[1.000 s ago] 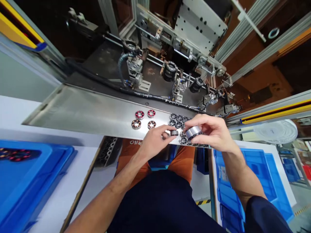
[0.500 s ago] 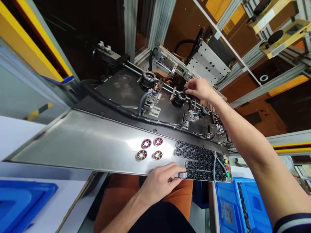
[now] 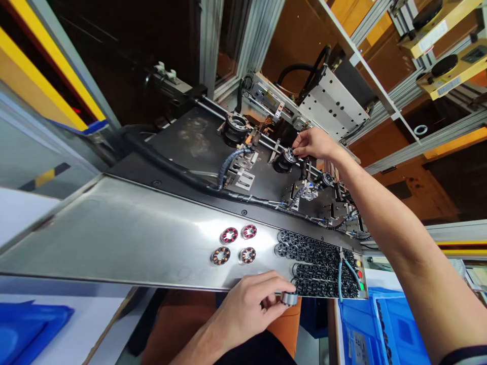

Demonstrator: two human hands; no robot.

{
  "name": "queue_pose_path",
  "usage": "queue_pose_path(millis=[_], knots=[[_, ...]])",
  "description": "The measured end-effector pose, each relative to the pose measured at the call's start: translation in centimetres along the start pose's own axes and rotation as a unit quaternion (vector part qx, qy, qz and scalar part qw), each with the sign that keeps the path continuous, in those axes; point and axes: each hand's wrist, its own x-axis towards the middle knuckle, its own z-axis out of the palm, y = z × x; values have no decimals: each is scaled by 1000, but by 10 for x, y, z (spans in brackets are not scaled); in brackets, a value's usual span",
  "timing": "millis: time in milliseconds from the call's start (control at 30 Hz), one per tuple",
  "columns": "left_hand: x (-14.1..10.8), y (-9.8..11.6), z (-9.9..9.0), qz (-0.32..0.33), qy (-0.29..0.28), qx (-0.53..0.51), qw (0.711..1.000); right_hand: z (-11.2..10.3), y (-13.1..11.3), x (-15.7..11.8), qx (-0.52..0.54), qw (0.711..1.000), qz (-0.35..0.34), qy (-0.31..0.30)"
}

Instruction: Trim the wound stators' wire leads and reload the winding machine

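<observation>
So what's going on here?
A person's left hand holds a short silver-and-black cylinder near the front edge of the shiny steel shelf. The right hand is at the top of a round black holder; its grip is unclear. Two red-and-silver rings, two orange-and-silver rings and rows of round black parts lie on the shelf.

left hand [image 3: 249, 304] pinches silver ring [image 3: 290, 298] | right hand [image 3: 314, 143] at black cylindrical fixture [image 3: 283, 165]

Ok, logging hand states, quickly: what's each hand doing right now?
Left hand: closed, holding a silver stator core between thumb and fingers.
Right hand: fingers bent at the top of the black round fixture; whether they grip anything cannot be told.
</observation>
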Motion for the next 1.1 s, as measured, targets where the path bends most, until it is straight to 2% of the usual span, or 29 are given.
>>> queue_pose_path(millis=[200, 500, 733, 833, 933, 1033, 1100], knots=[[0, -1, 2, 0, 13, -8, 1000, -2, 3, 6, 32, 999, 5, 3], [0, 0, 0, 4, 9, -6, 1000, 5, 14, 10, 40, 998, 32, 34], [0, 1, 0, -6, 1, 12, 1000, 6, 3, 8, 30, 997, 59, 37], [1, 2, 1, -8, 14, 23, 1000, 15, -12, -8, -96, 993, 26, 65], [2, 4, 3, 3, 31, 18, 999, 24, -28, -33, -282, 957, -21, 66], [3, 12, 2, 15, 89, -2, 996, 26, -46, -70, -303, 951, -36, 44], [3, 25, -1, 12, 162, -8, 987, 25, -61, -106, -246, 960, -97, 93]])
